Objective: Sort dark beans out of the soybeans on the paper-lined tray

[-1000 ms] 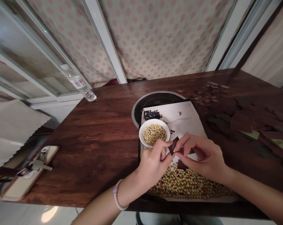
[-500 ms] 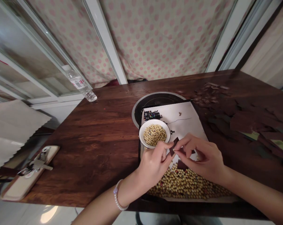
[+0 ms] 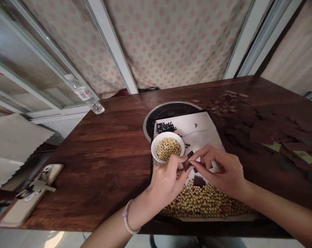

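Observation:
Between thumb and fingers, my left hand [image 3: 167, 181] pinches a small dark brown flat piece [image 3: 188, 161], tilted over the tray. My right hand [image 3: 221, 170] is closed in a pinch at that piece's right edge, with a tiny pale bead at its fingertips. Below both hands, yellowish beads [image 3: 204, 203] with a few darker ones cover the near part of the paper-lined tray [image 3: 212, 129]. Another dark brown piece [image 3: 198, 181] lies at the edge of these beads. A white bowl [image 3: 181, 148] of pale yellow beads stands just beyond my left hand.
Small black beads [image 3: 165, 127] lie at the tray's far left corner. Behind is a round dark plate [image 3: 148, 120]. Dark brown scraps [image 3: 264, 132] cover the table's right side. A plastic bottle [image 3: 86, 94] and a long pale case [image 3: 29, 196] with keys are at left.
The view has shifted slightly. My hands stay together at the brown piece, which now shows more of its flat face. The piece lying on the beads is less covered by my right hand.

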`<state>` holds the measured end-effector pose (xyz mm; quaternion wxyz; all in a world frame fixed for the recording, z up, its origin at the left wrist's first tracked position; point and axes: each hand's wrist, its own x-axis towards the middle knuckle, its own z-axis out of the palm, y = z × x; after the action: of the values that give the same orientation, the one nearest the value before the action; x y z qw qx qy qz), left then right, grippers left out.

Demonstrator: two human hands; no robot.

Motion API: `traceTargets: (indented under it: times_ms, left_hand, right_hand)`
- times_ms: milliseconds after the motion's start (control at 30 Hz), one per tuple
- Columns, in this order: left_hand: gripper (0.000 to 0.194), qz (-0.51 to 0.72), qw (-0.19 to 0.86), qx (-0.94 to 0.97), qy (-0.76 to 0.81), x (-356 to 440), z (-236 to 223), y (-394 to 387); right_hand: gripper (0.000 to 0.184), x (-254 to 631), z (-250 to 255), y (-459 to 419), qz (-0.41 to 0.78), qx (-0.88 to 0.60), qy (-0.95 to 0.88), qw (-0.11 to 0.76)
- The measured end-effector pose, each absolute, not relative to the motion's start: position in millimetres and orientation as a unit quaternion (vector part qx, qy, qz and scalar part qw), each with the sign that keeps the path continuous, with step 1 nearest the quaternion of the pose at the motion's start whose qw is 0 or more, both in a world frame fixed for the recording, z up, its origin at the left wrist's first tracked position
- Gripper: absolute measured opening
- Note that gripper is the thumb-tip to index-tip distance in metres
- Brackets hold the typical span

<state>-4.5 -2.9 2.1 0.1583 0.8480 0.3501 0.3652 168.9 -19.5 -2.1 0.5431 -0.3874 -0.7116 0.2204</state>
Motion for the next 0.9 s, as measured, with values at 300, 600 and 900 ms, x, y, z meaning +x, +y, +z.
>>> traceTargets:
  times_ms: [300, 600, 900]
  left_hand:
    - [0.026, 0.352, 0.228, 0.838, 0.350, -7.9, -5.1, -5.0]
    - [0.025, 0.359, 0.230, 0.833, 0.352, -7.7, -4.7, -4.5]
    - [0.026, 0.365, 0.225, 0.838, 0.337, -7.3, -1.2, -4.0]
  right_hand:
    - [0.027, 166.7, 0.6, -21.2, 0.236, -0.421, -0.704, 0.520]
    - [0.020, 167.6, 0.0, -21.9, 0.211, -0.430, -0.715, 0.509]
    - [0.014, 167.0, 1.8, -22.0, 0.224, -0.441, -0.700, 0.515]
